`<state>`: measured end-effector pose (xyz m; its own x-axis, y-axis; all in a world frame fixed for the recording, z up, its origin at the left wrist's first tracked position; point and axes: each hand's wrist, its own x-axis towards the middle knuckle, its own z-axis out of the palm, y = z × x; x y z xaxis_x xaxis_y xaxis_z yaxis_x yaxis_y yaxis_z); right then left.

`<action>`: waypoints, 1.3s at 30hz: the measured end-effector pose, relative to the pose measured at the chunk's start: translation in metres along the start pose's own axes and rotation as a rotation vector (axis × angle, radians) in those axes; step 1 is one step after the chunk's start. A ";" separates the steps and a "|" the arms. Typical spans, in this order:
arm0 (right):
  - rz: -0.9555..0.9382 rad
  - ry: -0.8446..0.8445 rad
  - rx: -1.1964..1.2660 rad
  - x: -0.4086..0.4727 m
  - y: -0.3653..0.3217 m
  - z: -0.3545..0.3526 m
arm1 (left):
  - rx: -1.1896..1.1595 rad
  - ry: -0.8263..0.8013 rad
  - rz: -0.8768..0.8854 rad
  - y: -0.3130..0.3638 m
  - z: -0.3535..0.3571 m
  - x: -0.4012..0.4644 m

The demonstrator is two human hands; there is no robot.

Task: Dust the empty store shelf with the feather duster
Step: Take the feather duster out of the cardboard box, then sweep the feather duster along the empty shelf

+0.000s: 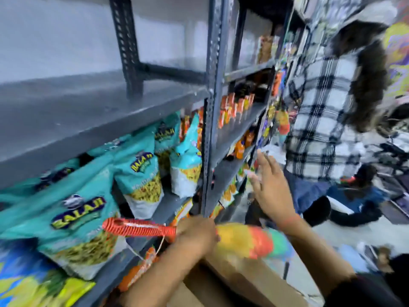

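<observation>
the feather duster (223, 235) is lying crosswise below the empty grey shelf (93, 111), its ribbed orange handle pointing left and its yellow, orange and green head blurring to the right. the left hand (197, 234) is closing around it where handle meets head. the right hand (271, 185) is hovering open, fingers spread, gripping nothing, near the dark slotted upright (212, 103). teal snack bags (141, 173) are crowding the tier underneath; orange bottles (234, 107) are filling shelves further right. a brown cardboard box (241, 282) is sitting cut off at the bottom edge. a person in a checked shirt (321, 111) is standing blurred at the right.
</observation>
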<state>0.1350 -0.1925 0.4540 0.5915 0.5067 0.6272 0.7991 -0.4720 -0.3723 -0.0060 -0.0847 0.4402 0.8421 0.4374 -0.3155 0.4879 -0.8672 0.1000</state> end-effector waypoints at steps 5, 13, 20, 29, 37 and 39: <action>-0.226 0.188 0.128 0.060 -0.065 -0.049 | -0.048 0.248 -0.015 -0.012 -0.097 -0.039; -0.330 0.440 0.284 0.131 -0.140 -0.096 | 0.007 0.700 -0.084 -0.076 -0.227 -0.149; -0.382 0.471 0.454 0.133 -0.179 -0.064 | -0.079 0.913 -0.257 -0.168 -0.222 -0.220; -0.451 0.194 0.562 0.120 -0.260 0.020 | 0.022 0.725 -0.530 -0.202 -0.187 -0.199; -0.513 0.086 0.438 0.114 -0.278 0.071 | 0.143 0.838 -0.704 -0.219 -0.203 -0.187; -0.513 0.147 0.458 0.114 -0.278 0.073 | 0.113 0.845 -0.632 -0.214 -0.201 -0.183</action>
<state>-0.0117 0.0491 0.5785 0.1326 0.4663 0.8746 0.9574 0.1681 -0.2347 -0.2184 0.0688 0.6665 0.3507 0.8020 0.4835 0.9051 -0.4228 0.0448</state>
